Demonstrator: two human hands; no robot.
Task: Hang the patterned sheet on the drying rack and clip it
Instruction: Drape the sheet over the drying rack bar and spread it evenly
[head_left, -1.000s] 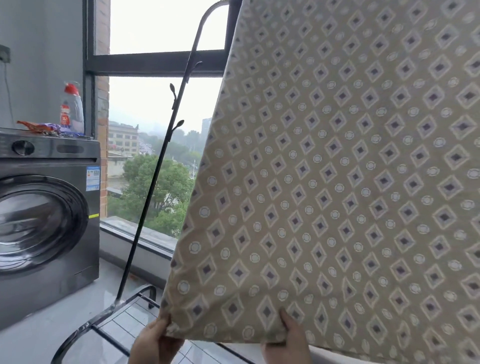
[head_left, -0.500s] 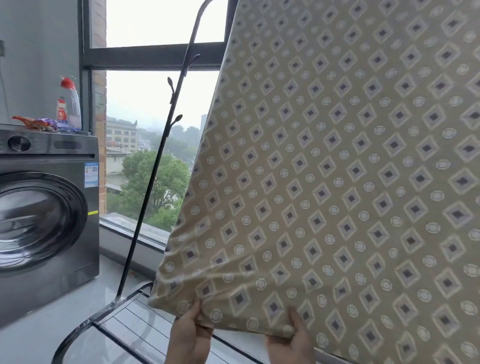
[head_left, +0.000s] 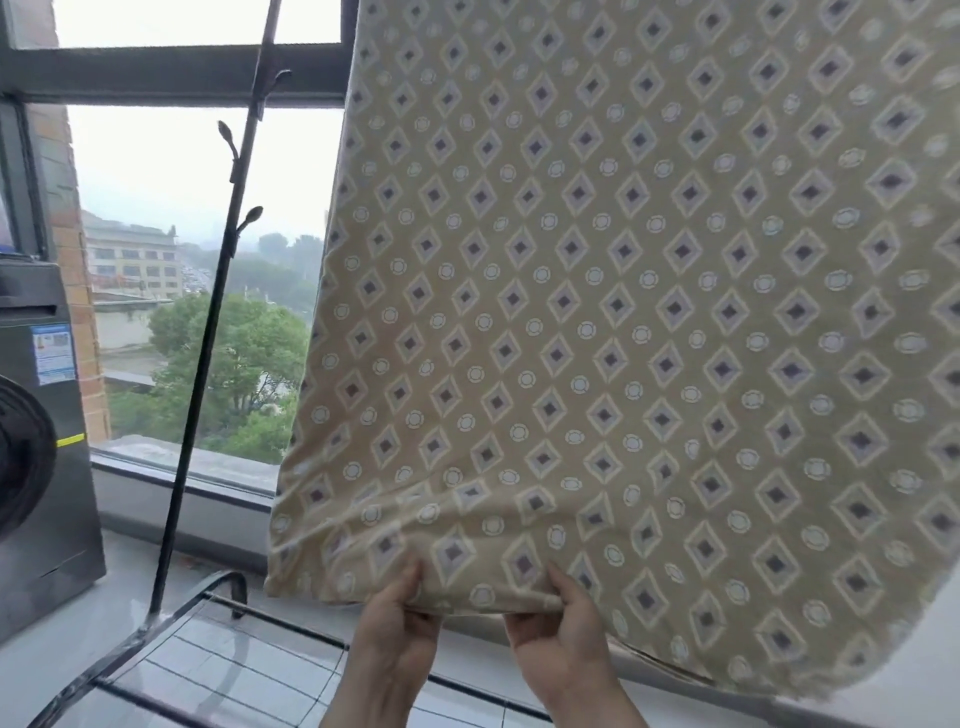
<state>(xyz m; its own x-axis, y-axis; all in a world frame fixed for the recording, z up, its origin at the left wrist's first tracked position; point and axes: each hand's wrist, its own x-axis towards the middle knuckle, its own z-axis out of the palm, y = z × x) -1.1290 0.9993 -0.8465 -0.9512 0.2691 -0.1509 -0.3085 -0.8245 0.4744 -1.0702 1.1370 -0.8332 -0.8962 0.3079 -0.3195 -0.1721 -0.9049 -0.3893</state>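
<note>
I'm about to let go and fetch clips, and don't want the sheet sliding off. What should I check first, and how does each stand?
1. Bottom hem of the patterned sheet gripped by left hand: ok.
2. Same hem gripped by right hand: ok.
3. Sheet hangs flat, only small puckers near the hands: ok.
4. Sheet's top over the drying rack: cannot tell, out of frame.
5. Hem held off the floor: ok.
6. Clips in view: not ok, none visible.
</note>
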